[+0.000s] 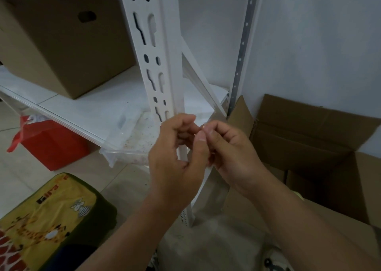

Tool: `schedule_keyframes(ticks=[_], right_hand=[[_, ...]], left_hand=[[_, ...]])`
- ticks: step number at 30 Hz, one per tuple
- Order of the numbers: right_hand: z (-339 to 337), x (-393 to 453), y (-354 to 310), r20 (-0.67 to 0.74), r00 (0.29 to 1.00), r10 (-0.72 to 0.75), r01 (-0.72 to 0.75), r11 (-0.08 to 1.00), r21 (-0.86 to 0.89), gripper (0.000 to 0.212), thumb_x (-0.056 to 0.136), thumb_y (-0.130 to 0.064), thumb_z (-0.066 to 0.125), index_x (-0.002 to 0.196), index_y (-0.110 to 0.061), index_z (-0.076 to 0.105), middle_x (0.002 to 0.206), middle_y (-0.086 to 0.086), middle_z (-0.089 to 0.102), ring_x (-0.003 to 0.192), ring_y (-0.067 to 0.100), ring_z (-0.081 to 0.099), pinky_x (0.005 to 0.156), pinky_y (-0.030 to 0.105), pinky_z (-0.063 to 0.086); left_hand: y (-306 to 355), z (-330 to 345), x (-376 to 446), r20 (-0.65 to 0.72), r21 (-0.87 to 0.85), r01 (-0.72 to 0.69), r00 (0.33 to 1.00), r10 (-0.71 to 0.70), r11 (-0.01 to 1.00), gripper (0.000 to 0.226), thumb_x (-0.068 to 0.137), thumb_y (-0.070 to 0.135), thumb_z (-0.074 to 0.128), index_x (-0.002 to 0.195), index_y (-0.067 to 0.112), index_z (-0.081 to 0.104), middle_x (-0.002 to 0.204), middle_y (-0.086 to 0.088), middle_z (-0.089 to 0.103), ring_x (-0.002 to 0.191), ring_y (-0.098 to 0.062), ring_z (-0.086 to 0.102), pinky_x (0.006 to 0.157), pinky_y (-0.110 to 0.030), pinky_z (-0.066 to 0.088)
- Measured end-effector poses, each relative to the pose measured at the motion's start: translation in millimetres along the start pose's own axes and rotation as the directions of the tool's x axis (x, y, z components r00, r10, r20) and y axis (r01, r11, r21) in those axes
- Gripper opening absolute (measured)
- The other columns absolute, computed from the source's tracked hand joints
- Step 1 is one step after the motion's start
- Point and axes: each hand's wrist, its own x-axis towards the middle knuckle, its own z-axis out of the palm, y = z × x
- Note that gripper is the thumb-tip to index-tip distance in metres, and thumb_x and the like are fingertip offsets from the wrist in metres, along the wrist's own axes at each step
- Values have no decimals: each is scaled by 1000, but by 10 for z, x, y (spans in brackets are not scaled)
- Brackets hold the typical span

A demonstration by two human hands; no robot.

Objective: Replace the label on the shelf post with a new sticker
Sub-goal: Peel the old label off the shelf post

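A brown cardboard box [61,44] with an oval handle hole sits on the white shelf board [86,108] at the far left. Under that board, a red bag [49,143] stands on the tiled floor [18,180]. A clear plastic tray [127,147] pokes out from below the board's near edge, speckled with brown crumbs. At the near left lies a yellow pack [47,219] printed with cartoon animals. On the right, an open cardboard box [313,138] rests against the pale wall [319,44], its flaps spread. A grey perforated strip [241,52] runs up beside the wall corner.
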Motion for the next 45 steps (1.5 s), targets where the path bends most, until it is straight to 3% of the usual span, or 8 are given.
schedule_keyframes(ticks=[6, 11, 20, 24, 35, 38, 42, 45], right_hand=[[-100, -49, -19, -41, 998, -57, 53, 994, -94, 20, 88, -35, 56, 78, -21, 67, 75, 19, 55, 61, 21, 49, 54, 26, 45], [-138, -92, -64, -81, 989, -122, 99, 966, -240, 22, 85, -36, 54, 78, -17, 63, 60, -6, 59, 54, 11, 50, 52, 21, 44], [-242, -136, -18, -214, 946, -244, 106, 855, -507, 24, 84, -42, 54, 74, -22, 62, 55, -10, 54, 52, 3, 49, 50, 14, 39], [-287, -168, -27, -217, 947, -235, 100, 862, -496, 36, 82, -45, 55, 78, -11, 65, 57, -3, 55, 53, 6, 51, 50, 18, 41], [-292, -196, -54, -174, 976, -129, 62, 936, -347, 44, 86, -47, 50, 74, -6, 61, 57, 3, 55, 53, 13, 52, 53, 25, 44], [-285, -200, -35, -165, 981, -97, 23, 914, -404, 48, 87, -53, 45, 79, -9, 63, 60, 6, 57, 56, 17, 55, 56, 27, 46], [-279, -178, -13, -160, 986, -45, -26, 907, -420, 48, 87, -50, 44, 80, -7, 63, 58, 2, 56, 55, 13, 54, 58, 18, 44], [-279, -154, 8, -186, 983, -13, -73, 892, -447, 43, 91, -45, 45, 78, -8, 63, 58, 3, 58, 55, 11, 55, 59, 16, 45]], left_hand=[[54, 55, -31, 74, -101, 96, 993, -89, 990, 25, 91, 15, 59, 114, 9, 57, 94, 5, 65, 82, -9, 67, 72, -19, 55], [35, 74, -42, 90, -116, 129, 989, -119, 985, 16, 92, 16, 59, 106, 9, 65, 93, -3, 71, 83, -11, 71, 72, -24, 58], [37, 176, -64, 172, -158, 320, 940, -293, 934, 8, 93, 16, 63, 94, 23, 63, 85, 4, 71, 80, -11, 71, 71, -25, 59], [2, 208, -70, 258, -125, 303, 929, -264, 945, 4, 96, 32, 54, 93, 31, 56, 89, 5, 70, 80, -15, 71, 69, -39, 60], [43, 247, -51, 250, -323, 475, 877, -410, 819, 30, 99, 17, 33, 77, 11, 51, 70, -10, 60, 63, -24, 59, 60, -28, 50], [34, 169, -55, 135, -168, 303, 950, -282, 938, 42, 99, 24, 35, 61, 11, 49, 51, -10, 49, 44, -20, 48, 42, -28, 42], [49, -42, -24, 44, 177, -297, 955, 294, 938, 56, 103, 29, 42, 53, 6, 51, 38, -4, 46, 37, -11, 41, 37, -24, 33], [-47, -257, 97, -82, 235, -271, 951, 297, 933, 55, 104, 28, 40, 57, 3, 51, 42, -5, 47, 35, -9, 43, 38, -21, 34]])
